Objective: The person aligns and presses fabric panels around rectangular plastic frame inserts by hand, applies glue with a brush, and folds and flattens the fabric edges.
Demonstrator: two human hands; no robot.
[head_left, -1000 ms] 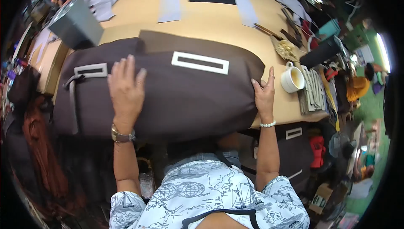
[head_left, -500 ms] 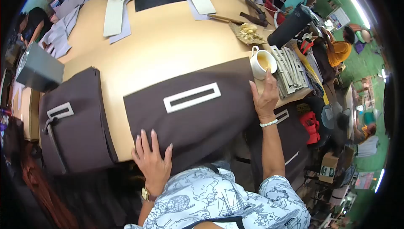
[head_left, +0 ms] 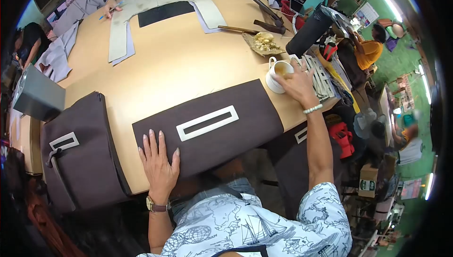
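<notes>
Two dark brown fabric pieces are laid along the near edge of the pale, smooth surface (head_left: pixel 165 87). The layered piece (head_left: pixel 89 172) is set at the near left corner, with one white slotted frame (head_left: pixel 75 140) and one dark strap (head_left: pixel 63 181) seen on it. The flat panel (head_left: pixel 217 146) is placed along the middle of the near edge, and one rectangular white frame (head_left: pixel 210 127) is carried on it.

Of the two hands, the left hand (head_left: pixel 159 169) is laid open on the panel's near left part, fingers extended. The right hand (head_left: pixel 298 83) is held over one white cup (head_left: pixel 272 82) and the stack of white frames (head_left: pixel 321 80) by the right edge; whether anything is gripped cannot be told, nor can the stack be counted. One crumbly yellow heap (head_left: pixel 265 42) is borne on brown card beyond the cup. At the far edge, one cream U-shaped template (head_left: pixel 120 40) is touched by a co-worker's two hands (head_left: pixel 109 9).
</notes>
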